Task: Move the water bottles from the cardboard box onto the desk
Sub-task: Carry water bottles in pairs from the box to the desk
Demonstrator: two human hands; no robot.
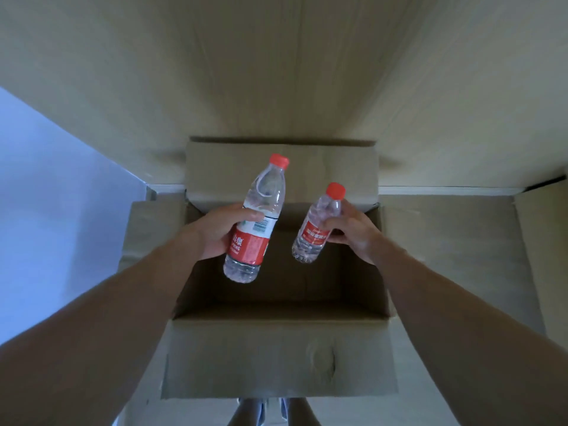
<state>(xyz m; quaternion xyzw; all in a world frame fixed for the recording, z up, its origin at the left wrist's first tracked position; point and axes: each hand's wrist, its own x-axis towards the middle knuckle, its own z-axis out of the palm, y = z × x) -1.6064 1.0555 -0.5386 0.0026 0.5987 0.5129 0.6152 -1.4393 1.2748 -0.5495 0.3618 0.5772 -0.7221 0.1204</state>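
**Two water bottles held above an open cardboard box**

Bare forearms, nearest the head camera, entered from the lower left and lower right corners and converged over the open brown cardboard box, whose four flaps were folded outward. No bottles were visible in the shadowed part of the interior that showed. The left hand gripped the larger clear plastic water bottle with a red cap and red label around its middle, thumb across the upper edge of the label and fingers wrapped behind it. This bottle was tilted, its cap leaning toward the far flap and slightly right, its base hanging over the left part of the box opening. The right hand pinched the smaller clear plastic water bottle with a red cap and red label at label height, fingertips and thumb curled on its right side. This bottle was also tilted with its cap up and to the right, and was held over the right part of the opening. The two hands were apart, each clamped on its own bottle, and the bottles did not touch. Beyond the far flap lay the pale wood-grain desk surface, bearing neither bottle. A light blue-white wall filled the left side, and feet showed at the bottom edge below the near flap.
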